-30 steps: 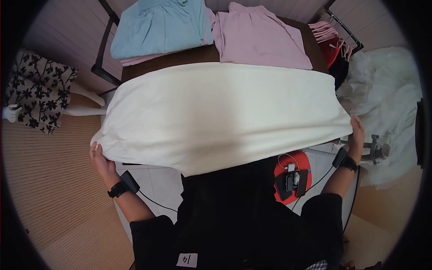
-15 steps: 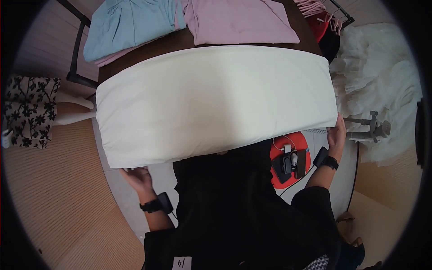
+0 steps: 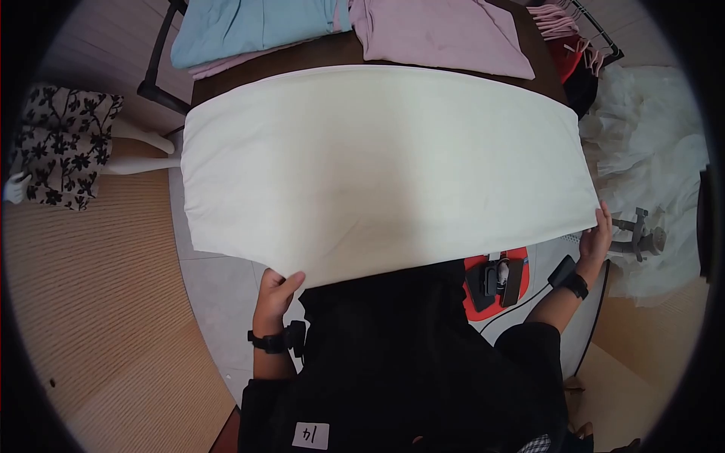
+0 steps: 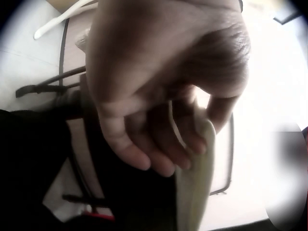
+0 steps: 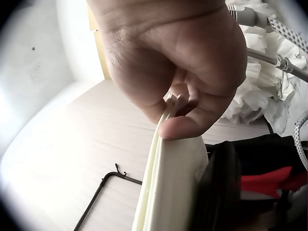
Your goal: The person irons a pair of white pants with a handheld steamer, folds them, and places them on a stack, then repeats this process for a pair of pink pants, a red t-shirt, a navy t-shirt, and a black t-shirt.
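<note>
A pair of cream trousers (image 3: 468,166), laid sideways with one leg over the other, spreads across the dark table (image 3: 302,57). My left hand (image 3: 276,298) pinches the near edge at the crotch corner, thumb on top. In the left wrist view the fabric edge (image 4: 195,192) runs between thumb and curled fingers. At the right end, my right hand (image 3: 596,238) grips the hem's near corner. The right wrist view shows the layered edges (image 5: 154,168) caught between its thumb and fingers. Left of my left hand, the waist end hangs past the table edge.
Folded blue garments (image 3: 257,30) and a pink garment (image 3: 445,34) lie along the far side. A mannequin in a floral skirt (image 3: 68,147) stands left. To the right are white tulle (image 3: 642,151) and a metal stand (image 3: 642,240). A red stool (image 3: 491,311) holds small devices.
My left hand let go of the waist's near corner, moved right under the near edge, and now pinches the crotch corner. The waist end has dropped; my right hand stays at the hem.
</note>
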A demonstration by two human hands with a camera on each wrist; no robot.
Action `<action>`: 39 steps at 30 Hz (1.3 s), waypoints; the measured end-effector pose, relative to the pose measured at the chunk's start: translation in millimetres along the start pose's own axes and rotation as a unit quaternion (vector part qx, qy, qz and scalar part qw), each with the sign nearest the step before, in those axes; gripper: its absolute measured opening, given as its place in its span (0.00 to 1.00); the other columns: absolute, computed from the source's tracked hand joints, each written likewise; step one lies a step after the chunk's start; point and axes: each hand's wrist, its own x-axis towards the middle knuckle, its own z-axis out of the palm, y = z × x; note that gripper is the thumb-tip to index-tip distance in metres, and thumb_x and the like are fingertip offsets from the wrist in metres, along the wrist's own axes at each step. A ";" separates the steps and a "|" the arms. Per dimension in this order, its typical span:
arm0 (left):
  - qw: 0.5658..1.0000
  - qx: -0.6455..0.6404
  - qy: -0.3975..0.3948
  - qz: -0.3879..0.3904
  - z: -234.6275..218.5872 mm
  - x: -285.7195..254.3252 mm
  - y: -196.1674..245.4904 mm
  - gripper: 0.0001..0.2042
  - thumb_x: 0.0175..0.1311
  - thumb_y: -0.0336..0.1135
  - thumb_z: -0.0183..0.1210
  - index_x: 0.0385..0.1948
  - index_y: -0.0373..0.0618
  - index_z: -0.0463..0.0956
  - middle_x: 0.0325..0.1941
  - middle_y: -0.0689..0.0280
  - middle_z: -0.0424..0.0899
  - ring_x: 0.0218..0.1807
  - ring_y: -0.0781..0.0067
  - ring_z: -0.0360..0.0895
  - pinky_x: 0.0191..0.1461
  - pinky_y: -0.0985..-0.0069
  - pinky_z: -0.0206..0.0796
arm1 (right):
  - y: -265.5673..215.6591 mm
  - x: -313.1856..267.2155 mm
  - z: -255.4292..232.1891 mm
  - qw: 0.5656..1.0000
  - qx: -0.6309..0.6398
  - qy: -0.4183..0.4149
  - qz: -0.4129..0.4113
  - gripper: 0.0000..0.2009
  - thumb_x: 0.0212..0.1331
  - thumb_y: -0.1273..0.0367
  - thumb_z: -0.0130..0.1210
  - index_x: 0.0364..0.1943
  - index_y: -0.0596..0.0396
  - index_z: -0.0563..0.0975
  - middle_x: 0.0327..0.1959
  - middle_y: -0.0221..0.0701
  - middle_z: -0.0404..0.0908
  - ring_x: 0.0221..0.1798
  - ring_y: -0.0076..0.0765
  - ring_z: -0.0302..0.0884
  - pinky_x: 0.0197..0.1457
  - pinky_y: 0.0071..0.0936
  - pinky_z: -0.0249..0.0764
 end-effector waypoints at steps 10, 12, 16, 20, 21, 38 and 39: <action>0.970 -0.233 -0.055 0.054 81.3 38.9 112.1 0.14 0.73 0.31 0.48 0.54 0.32 0.70 0.47 0.51 0.82 0.42 0.62 0.81 0.41 0.69 0.75 | -25.3 61.9 44.8 0.997 0.052 0.052 0.017 0.19 0.62 0.69 0.57 0.55 0.66 0.73 0.42 0.32 0.79 0.40 0.23 0.75 0.38 0.18 0.68; 0.991 -0.102 0.012 0.088 77.5 43.0 107.5 0.14 0.73 0.32 0.48 0.53 0.33 0.71 0.47 0.52 0.82 0.41 0.64 0.81 0.41 0.71 0.75 | -24.8 70.2 50.7 0.998 0.017 0.033 0.051 0.20 0.62 0.65 0.58 0.56 0.62 0.74 0.45 0.32 0.80 0.46 0.27 0.75 0.46 0.24 0.69; 0.957 0.175 0.135 0.191 58.3 39.4 100.6 0.09 0.69 0.28 0.54 0.47 0.35 0.75 0.46 0.56 0.82 0.41 0.70 0.79 0.46 0.76 0.72 | -33.7 37.5 73.9 0.975 -0.220 0.019 0.006 0.23 0.61 0.62 0.60 0.58 0.57 0.74 0.49 0.34 0.80 0.52 0.30 0.75 0.52 0.30 0.68; 0.841 0.423 0.175 0.289 64.0 56.1 105.9 0.11 0.63 0.24 0.59 0.47 0.34 0.76 0.46 0.60 0.81 0.45 0.75 0.76 0.52 0.77 0.68 | -18.1 46.3 63.3 0.954 -0.294 -0.042 -0.042 0.24 0.60 0.63 0.61 0.59 0.56 0.73 0.53 0.30 0.80 0.52 0.28 0.75 0.51 0.24 0.68; 0.792 0.506 0.175 0.293 67.4 61.1 108.5 0.13 0.62 0.24 0.60 0.49 0.34 0.76 0.46 0.61 0.81 0.46 0.75 0.75 0.53 0.78 0.67 | -20.7 39.7 71.8 0.966 -0.250 -0.058 -0.043 0.23 0.61 0.64 0.60 0.59 0.58 0.73 0.52 0.32 0.80 0.51 0.27 0.75 0.50 0.25 0.69; 0.938 0.333 0.008 0.096 33.8 86.8 129.9 0.13 0.58 0.20 0.60 0.44 0.41 0.73 0.37 0.74 0.75 0.34 0.87 0.62 0.37 0.85 0.56 | -13.6 42.9 23.6 0.988 -0.137 -0.054 0.049 0.09 0.64 0.65 0.58 0.44 0.51 0.79 0.44 0.23 0.80 0.50 0.22 0.74 0.55 0.27 0.69; 0.938 0.334 0.017 0.096 35.6 88.5 131.7 0.13 0.58 0.20 0.60 0.44 0.41 0.73 0.37 0.74 0.75 0.34 0.87 0.62 0.37 0.85 0.56 | -11.8 46.0 23.7 0.988 -0.135 -0.063 0.050 0.09 0.64 0.65 0.58 0.44 0.51 0.79 0.44 0.23 0.80 0.50 0.22 0.74 0.55 0.27 0.69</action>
